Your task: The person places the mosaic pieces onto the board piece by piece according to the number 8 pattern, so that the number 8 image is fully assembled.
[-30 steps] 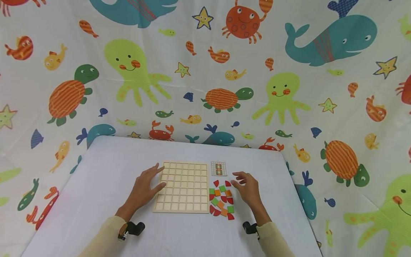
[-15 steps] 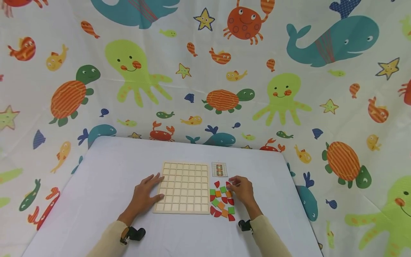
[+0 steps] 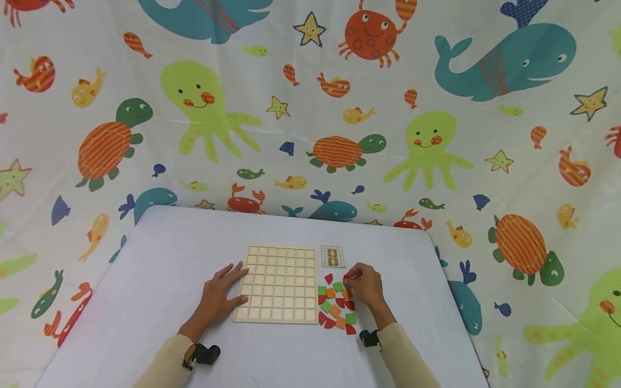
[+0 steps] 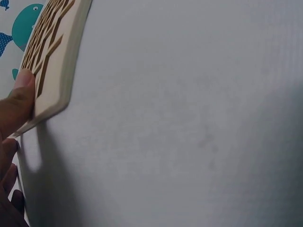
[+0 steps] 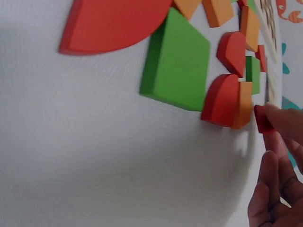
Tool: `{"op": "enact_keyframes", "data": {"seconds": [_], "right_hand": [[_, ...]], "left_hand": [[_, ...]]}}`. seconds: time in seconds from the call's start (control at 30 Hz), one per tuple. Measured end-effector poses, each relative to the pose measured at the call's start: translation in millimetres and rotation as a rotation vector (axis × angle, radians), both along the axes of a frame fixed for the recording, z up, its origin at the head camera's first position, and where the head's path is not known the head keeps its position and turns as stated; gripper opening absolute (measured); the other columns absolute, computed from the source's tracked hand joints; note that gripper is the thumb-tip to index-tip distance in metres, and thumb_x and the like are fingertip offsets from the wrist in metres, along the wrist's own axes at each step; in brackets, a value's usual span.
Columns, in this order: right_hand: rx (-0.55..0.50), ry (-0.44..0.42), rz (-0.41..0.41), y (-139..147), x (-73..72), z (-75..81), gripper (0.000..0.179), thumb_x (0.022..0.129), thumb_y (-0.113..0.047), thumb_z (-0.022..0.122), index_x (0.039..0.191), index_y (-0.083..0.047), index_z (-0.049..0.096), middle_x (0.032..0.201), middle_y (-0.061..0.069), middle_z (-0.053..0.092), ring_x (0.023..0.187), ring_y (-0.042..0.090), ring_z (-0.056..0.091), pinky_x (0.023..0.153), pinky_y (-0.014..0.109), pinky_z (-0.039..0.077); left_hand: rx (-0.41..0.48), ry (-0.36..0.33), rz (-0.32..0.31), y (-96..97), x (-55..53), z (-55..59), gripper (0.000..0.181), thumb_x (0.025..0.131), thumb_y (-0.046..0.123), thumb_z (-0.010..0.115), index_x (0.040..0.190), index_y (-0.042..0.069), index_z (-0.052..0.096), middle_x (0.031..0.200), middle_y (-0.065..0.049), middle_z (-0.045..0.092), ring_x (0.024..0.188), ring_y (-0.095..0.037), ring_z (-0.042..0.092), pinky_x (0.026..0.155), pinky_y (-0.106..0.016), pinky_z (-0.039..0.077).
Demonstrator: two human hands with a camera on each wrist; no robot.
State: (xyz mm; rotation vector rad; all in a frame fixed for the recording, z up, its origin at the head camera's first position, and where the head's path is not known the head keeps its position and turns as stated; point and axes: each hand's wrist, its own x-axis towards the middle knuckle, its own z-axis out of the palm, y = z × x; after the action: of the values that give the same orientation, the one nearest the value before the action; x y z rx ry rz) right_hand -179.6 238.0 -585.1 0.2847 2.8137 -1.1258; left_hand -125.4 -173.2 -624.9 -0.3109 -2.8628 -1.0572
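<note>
Head view: the left hand [image 3: 219, 291] is resting, widely spread, at the left edge of the board [image 3: 281, 283]; the right hand [image 3: 367, 284] is pinching a red piece [image 3: 346, 277] beside other pieces [image 3: 335, 311]. Left wrist view: the thumb [image 4: 20, 97] is touching the board. Right wrist view: fingertips [image 5: 285, 122] are narrowly holding the red piece.

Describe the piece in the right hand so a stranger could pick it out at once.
On the white table, find the pale wooden grid board, then the loose coloured pieces to its right. At their far right corner, the right hand holds a small red piece. Other red pieces lie nearby; only this one is pinched.
</note>
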Motion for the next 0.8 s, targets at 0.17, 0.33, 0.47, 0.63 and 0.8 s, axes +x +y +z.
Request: {"op": "enact_keyframes", "data": {"seconds": [0.17, 0.33, 0.47, 0.63, 0.8], "right_hand": [[-0.030, 0.029, 0.015, -0.1, 1.3, 8.5, 0.016, 0.094, -0.016, 0.082, 0.110, -0.017, 0.079, 0.090, 0.003, 0.068, 0.080, 0.020, 0.059, 0.068, 0.028, 0.052], [-0.089, 0.045, 0.045, -6.6, 2.8, 15.2, 0.014, 0.100, -0.019, 0.076, 0.113, -0.019, 0.078, 0.093, 0.003, 0.069, 0.085, 0.021, 0.059, 0.073, 0.028, 0.053], [-0.156, 0.080, 0.090, -13.7, 1.8, 17.8, 0.010, 0.103, -0.017, 0.071, 0.113, -0.019, 0.071, 0.095, 0.003, 0.069, 0.085, 0.021, 0.061, 0.073, 0.027, 0.055], [-0.187, 0.113, 0.126, -20.1, 1.2, 19.1, 0.010, 0.105, -0.016, 0.068, 0.110, -0.020, 0.076, 0.097, 0.001, 0.071, 0.089, 0.019, 0.063, 0.077, 0.025, 0.055], [-0.224, 0.117, 0.151, -23.1, 1.3, 21.1, 0.019, 0.105, -0.018, 0.068, 0.120, -0.016, 0.080, 0.103, 0.001, 0.075, 0.093, 0.022, 0.068, 0.080, 0.024, 0.059]], "left_hand": [[0.005, 0.004, -0.002, 0.4, 0.0, 0.7, 0.077, 0.085, 0.022, 0.089, 0.154, 0.010, 0.056, 0.169, -0.016, 0.043, 0.153, -0.047, 0.037, 0.108, -0.076, 0.032], [0.002, -0.002, 0.005, 0.7, 1.0, 0.2, 0.076, 0.085, 0.022, 0.089, 0.153, 0.010, 0.057, 0.168, -0.017, 0.043, 0.154, -0.048, 0.036, 0.109, -0.076, 0.031], [0.007, 0.007, 0.007, 0.9, 1.7, -1.2, 0.075, 0.085, 0.021, 0.088, 0.153, 0.010, 0.057, 0.168, -0.017, 0.043, 0.154, -0.048, 0.036, 0.109, -0.077, 0.031], [0.007, 0.032, 0.006, 1.6, 2.1, -3.4, 0.075, 0.084, 0.021, 0.088, 0.152, 0.010, 0.058, 0.167, -0.019, 0.045, 0.153, -0.048, 0.037, 0.107, -0.076, 0.032], [0.012, 0.039, 0.006, 1.8, 1.3, -5.0, 0.076, 0.084, 0.020, 0.089, 0.152, 0.010, 0.057, 0.166, -0.019, 0.046, 0.152, -0.048, 0.037, 0.107, -0.076, 0.032]]}}
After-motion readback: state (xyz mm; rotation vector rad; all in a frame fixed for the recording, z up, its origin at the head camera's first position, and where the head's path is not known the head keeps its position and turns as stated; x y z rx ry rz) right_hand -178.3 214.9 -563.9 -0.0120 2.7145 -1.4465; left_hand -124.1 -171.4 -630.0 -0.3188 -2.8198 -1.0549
